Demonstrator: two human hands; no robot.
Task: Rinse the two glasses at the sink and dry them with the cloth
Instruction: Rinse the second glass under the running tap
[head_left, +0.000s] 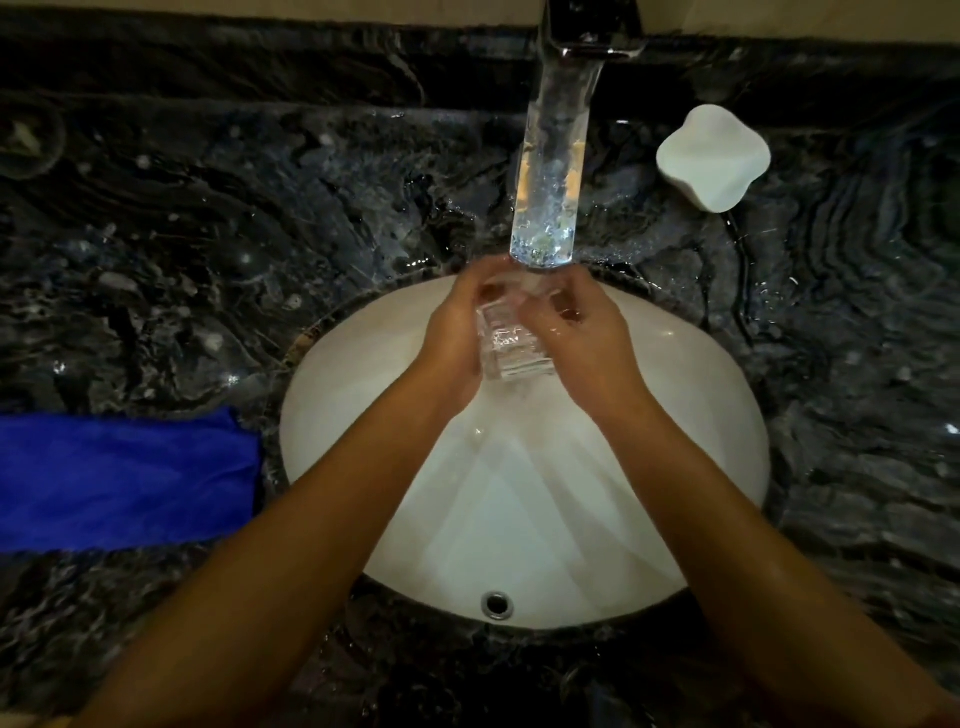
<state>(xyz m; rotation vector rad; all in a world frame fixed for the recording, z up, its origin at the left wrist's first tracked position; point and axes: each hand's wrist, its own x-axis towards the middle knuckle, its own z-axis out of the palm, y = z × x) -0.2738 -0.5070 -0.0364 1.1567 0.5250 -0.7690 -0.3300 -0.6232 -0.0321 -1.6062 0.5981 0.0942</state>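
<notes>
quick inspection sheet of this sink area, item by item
surface: dark marble counter, wet, around a white sink.
job's things: one glass under running water from the tap; blue cloth on the counter, left of the sink; second glass not seen.
clutter: white dish right of the tap.
hands: left hand and right hand both grip the glass.
cables: nothing seen.
surroundings: dim light.

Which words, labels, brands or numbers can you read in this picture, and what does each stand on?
None can be read. The glass, tap, blue cloth, white dish, sink and counter show no text.
</notes>
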